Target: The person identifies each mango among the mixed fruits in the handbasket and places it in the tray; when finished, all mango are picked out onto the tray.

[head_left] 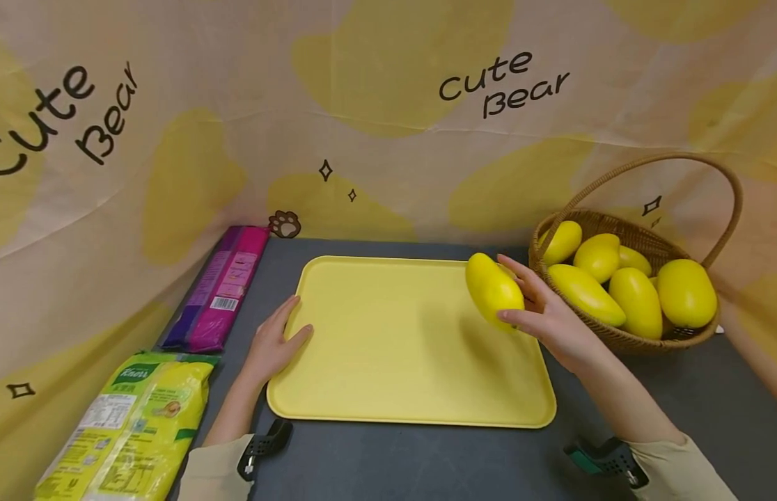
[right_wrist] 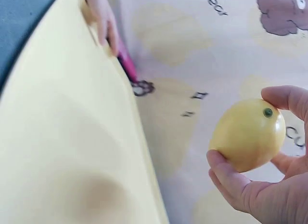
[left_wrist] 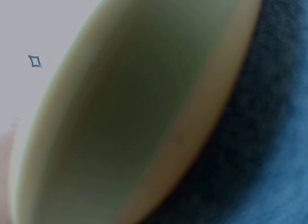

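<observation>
A yellow mango is pinched between the thumb and fingers of my right hand, above the right part of a yellow tray. In the right wrist view the mango shows a small green stem spot. My left hand rests on the tray's left edge, fingers extended and thumb apart, holding nothing. Beside my right arm stands a wicker basket with several more yellow mangoes in it. A blurred pale-rimmed shape fills the left wrist view; the left hand's fingers do not show there.
Left of the tray lie a purple and pink packet and a yellow-green Knorr bag. The basket's tall handle arches over the fruit. Printed cloth hangs behind the dark table. Part of another arm shows at the right edge.
</observation>
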Demonstrator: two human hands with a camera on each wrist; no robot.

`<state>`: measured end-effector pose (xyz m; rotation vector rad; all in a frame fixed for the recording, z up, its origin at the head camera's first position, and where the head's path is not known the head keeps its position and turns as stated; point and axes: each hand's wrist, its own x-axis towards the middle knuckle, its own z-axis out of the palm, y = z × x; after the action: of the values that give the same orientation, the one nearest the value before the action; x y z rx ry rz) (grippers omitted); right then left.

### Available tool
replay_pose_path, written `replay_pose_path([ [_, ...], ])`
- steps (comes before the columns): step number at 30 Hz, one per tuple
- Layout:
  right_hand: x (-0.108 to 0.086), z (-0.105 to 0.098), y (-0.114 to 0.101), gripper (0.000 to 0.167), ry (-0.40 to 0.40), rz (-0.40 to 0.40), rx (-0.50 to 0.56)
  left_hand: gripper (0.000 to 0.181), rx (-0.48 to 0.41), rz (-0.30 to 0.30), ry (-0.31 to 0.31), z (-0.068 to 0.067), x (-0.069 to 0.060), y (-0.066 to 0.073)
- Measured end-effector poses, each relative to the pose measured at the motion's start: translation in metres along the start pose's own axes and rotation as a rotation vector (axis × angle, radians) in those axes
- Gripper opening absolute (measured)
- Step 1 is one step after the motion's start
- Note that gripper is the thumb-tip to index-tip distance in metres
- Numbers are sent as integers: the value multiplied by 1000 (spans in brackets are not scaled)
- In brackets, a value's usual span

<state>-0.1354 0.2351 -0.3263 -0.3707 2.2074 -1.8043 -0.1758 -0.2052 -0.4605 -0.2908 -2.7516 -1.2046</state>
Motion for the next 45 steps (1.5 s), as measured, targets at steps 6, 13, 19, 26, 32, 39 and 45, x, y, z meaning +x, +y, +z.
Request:
replay_pose_path([
  [6,29,32,17,73,-20,84,115,65,-6,0,3,1,0,1],
  [13,62,67,35,70,-27,153,175,65,-6,-1,4,0,0,1],
  [19,87,98,46,71,-43,189,210,65,1,12,11,0,-1,0],
  [26,114,125,54,64,-15,180,150,66,0,14,10,1,-1,0],
  [32,132,144,57,65,9,53,-8,65,-2,14,20,1,-1,1],
  [39,145,160,62,66,33,-42,-152,64,1,34,33,0,-1,3],
  [45,148,165,62,72,80,-80,-221,63,5,36,42,-1,-2,4],
])
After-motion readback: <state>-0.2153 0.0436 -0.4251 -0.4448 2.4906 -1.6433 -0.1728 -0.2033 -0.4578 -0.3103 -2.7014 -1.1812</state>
